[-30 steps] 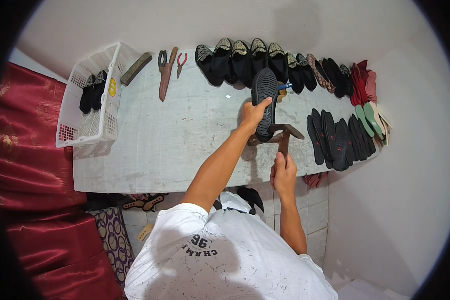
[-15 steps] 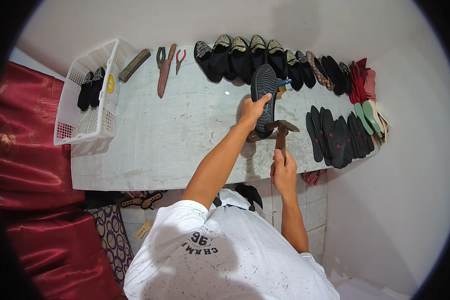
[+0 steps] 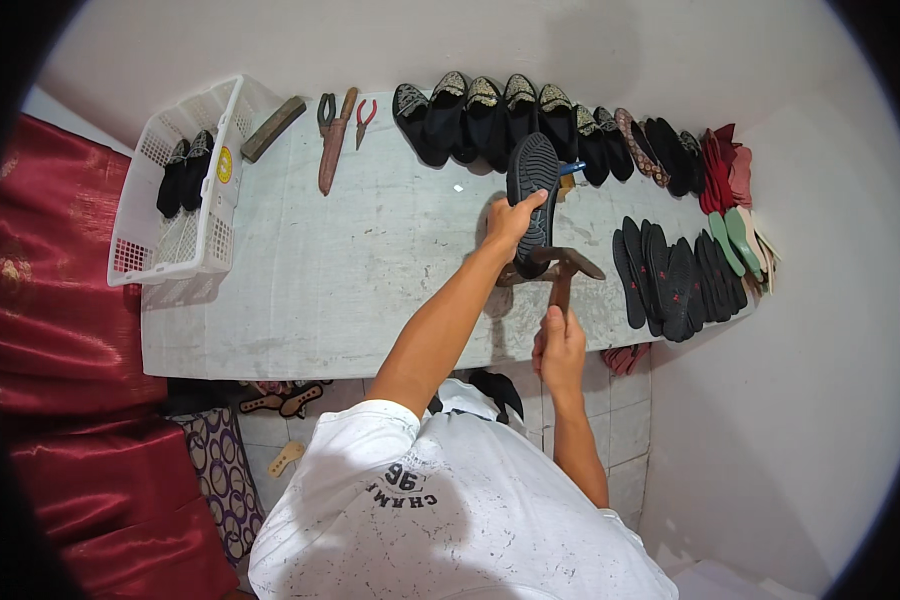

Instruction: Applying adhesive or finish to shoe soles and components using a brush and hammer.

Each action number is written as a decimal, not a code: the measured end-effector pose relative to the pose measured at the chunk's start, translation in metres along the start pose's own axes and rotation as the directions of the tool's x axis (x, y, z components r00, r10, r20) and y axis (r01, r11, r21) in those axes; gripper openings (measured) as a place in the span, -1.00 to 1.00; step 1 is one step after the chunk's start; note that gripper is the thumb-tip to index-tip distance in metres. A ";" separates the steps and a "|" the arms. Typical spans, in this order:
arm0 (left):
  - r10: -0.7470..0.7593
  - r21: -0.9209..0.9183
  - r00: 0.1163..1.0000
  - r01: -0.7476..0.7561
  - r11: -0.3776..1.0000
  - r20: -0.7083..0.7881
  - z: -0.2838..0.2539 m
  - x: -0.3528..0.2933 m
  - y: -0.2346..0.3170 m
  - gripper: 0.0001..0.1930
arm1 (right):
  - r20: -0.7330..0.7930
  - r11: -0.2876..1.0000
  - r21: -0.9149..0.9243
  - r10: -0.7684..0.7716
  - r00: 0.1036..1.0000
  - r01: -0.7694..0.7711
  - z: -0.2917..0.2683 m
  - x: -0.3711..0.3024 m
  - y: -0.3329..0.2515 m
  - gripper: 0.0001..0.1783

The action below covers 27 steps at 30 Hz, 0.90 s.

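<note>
One pale table (image 3: pixel 350 280); left grip (image 3: pixel 511 221) clasps one shoe (image 3: pixel 533 168), right grip (image 3: pixel 562 350) one hammer (image 3: pixel 567 268).

One white crate (image 3: pixel 222 207) held two black shoes (image 3: pixel 173 186). Right of the crate lay one dark block (image 3: pixel 274 130), one wooden-handled tool (image 3: pixel 335 150), one dark-handled tool (image 3: pixel 325 112) and one pair of red-handled pliers (image 3: pixel 364 125). Farther right of it were one ridged-soled shoe (image 3: pixel 530 165), one hammer (image 3: pixel 561 291), at least seven patterned black shoes (image 3: pixel 484 125), two green soles (image 3: pixel 742 241) and at least six overlapping black insoles (image 3: pixel 678 290).
</note>
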State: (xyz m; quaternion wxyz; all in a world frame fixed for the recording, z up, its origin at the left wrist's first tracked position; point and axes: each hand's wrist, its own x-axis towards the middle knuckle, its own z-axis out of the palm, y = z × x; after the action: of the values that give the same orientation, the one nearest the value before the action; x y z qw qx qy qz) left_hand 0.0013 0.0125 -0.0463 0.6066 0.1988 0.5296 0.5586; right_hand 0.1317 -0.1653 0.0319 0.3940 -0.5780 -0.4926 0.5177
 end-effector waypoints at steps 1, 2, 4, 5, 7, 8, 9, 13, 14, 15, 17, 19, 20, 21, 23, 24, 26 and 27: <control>0.013 -0.001 1.000 -0.013 1.000 -0.026 -0.005 0.008 -0.005 -0.55 | 0.011 1.000 -0.001 -0.006 1.000 0.006 0.002 -0.003 -0.007 -0.64; 0.010 0.000 1.000 -0.010 1.000 -0.016 0.000 0.007 -0.003 -0.55 | -0.031 0.994 0.058 -0.092 0.995 0.094 -0.001 -0.004 -0.010 -0.64; -0.006 -0.026 0.999 0.007 1.000 0.035 0.008 -0.006 0.005 -0.56 | -0.119 0.968 0.090 -0.225 0.967 0.236 -0.001 -0.009 -0.017 -0.69; -0.009 -0.025 0.999 0.010 1.000 0.036 0.009 -0.012 0.010 -0.56 | -0.121 0.968 0.090 -0.222 0.967 0.234 -0.002 -0.007 -0.012 -0.69; -0.021 -0.023 0.998 0.022 0.999 0.058 0.013 -0.017 0.016 -0.57 | -0.092 0.741 -0.113 -0.671 0.736 0.662 -0.003 0.010 0.020 -0.50; -0.018 -0.025 0.998 0.019 1.000 0.054 0.010 -0.013 0.013 -0.57 | -0.089 0.744 -0.260 -0.653 0.752 0.616 0.008 0.012 0.025 -0.48; -0.002 -0.007 1.000 0.003 1.000 0.024 0.008 -0.010 0.009 -0.57 | -0.084 0.866 -0.414 -0.345 0.935 0.282 0.013 0.004 0.024 -0.72; 0.003 0.037 0.999 -0.005 0.999 0.052 0.010 -0.012 0.013 -0.65 | -0.043 0.955 -0.251 -0.175 0.984 0.158 0.003 0.019 0.021 -0.70; 0.007 0.036 0.999 -0.009 0.999 0.053 0.007 -0.010 0.012 -0.65 | -0.005 0.996 -0.081 0.022 1.000 -0.022 0.000 0.019 0.011 -0.70; 0.021 0.020 0.999 -0.022 1.000 0.050 0.004 -0.006 0.009 -0.64 | -0.005 0.997 -0.081 0.018 1.000 -0.018 0.000 0.016 0.002 -0.70; 0.038 0.003 0.998 -0.038 0.999 0.044 0.002 -0.001 0.005 -0.64 | -0.059 1.000 -0.008 -0.021 0.998 0.021 0.000 0.013 -0.014 -0.68; -0.014 -0.018 1.000 0.015 1.000 0.023 0.002 0.000 0.004 -0.57 | -0.107 0.981 0.091 -0.160 0.981 0.169 0.002 0.008 -0.023 -0.71; -0.021 -0.014 0.999 0.021 1.000 0.030 0.006 -0.005 0.007 -0.57 | -0.135 0.956 0.064 -0.275 0.952 0.285 0.003 0.008 -0.021 -0.65; -0.023 -0.038 0.999 0.025 0.999 0.045 0.010 -0.009 0.010 -0.58 | -0.158 0.918 0.032 -0.386 0.909 0.396 0.005 0.008 -0.018 -0.60; -0.024 -0.058 0.998 0.027 0.998 0.061 0.013 -0.014 0.015 -0.58 | -0.164 0.875 -0.174 -0.479 0.862 0.453 0.013 0.013 0.007 -0.59; -0.016 -0.022 0.999 0.016 1.000 0.032 0.011 -0.013 0.014 -0.59 | -0.136 0.788 -0.372 -0.569 0.811 0.491 0.015 0.016 0.016 -0.58; -0.009 0.017 1.000 0.008 1.000 0.004 0.010 -0.013 0.013 -0.59 | 0.007 0.902 -0.380 -0.216 0.976 0.202 0.009 0.019 0.016 -0.62; 0.005 0.009 1.000 -0.005 1.000 0.010 0.009 -0.013 0.015 -0.59 | 0.011 0.903 -0.393 -0.183 0.983 0.172 0.010 0.022 0.006 -0.62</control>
State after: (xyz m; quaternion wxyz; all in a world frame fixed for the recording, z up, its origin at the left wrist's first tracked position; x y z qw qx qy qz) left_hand 0.0050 0.0083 -0.0250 0.6069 0.2057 0.5286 0.5567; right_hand 0.1224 -0.1451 0.0200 0.3221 -0.6045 -0.6317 0.3631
